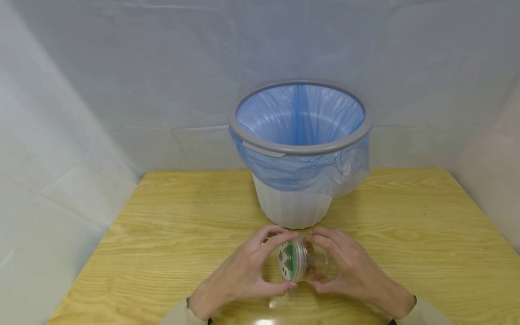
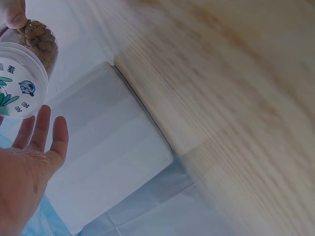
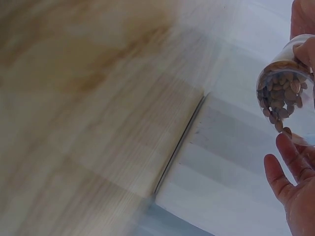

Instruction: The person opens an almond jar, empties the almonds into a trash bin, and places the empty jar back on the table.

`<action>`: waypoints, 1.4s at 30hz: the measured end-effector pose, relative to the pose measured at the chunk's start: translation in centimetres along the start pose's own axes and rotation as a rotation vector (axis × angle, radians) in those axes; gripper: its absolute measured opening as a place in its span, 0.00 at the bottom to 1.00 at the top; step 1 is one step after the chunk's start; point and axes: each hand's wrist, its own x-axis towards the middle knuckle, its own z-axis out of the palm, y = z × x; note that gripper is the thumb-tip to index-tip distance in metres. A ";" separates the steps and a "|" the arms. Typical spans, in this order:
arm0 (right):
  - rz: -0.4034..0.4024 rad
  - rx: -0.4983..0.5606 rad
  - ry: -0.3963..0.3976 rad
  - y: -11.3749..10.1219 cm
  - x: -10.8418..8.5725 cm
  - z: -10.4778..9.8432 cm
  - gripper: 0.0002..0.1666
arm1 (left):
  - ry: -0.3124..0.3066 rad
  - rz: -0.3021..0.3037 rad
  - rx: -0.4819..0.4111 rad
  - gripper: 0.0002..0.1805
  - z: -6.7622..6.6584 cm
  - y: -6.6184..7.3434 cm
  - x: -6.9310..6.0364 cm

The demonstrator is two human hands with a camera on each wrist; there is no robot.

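Note:
A clear jar (image 1: 317, 264) of small brown pieces lies on its side between the two hands, its printed white and green lid (image 1: 287, 261) facing left. The left hand (image 1: 248, 268) curves its fingers and thumb round the lid's edge; in the left wrist view the lid (image 2: 19, 91) shows green leaves and a small blue figure. The right hand (image 1: 353, 271) holds the jar's body from the other side. Brown pieces (image 3: 281, 96) are gathered at one side of the jar in the right wrist view.
Behind the hands stands a white bin (image 1: 294, 207) with a grey rim (image 1: 302, 150) and a blue bag (image 1: 284, 174) folded over it. The wooden table (image 1: 170, 234) is bordered by pale sheeting (image 1: 162, 67) at the back and sides.

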 end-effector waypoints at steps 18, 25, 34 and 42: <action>-0.004 0.005 0.005 0.1 0.0 0.0 0.48 | 0.045 0.087 0.099 0.51 0.0 -0.3 0.0; 0.007 0.009 -0.006 0.1 0.0 0.0 0.46 | 0.103 0.226 0.205 0.47 -0.3 -0.4 0.0; 0.009 0.019 -0.006 0.1 0.0 0.0 0.43 | 0.118 0.348 0.271 0.44 -0.4 -0.7 0.0; -0.010 0.022 0.002 0.1 0.1 0.1 0.42 | 0.107 0.411 0.349 0.43 -0.5 -0.9 0.1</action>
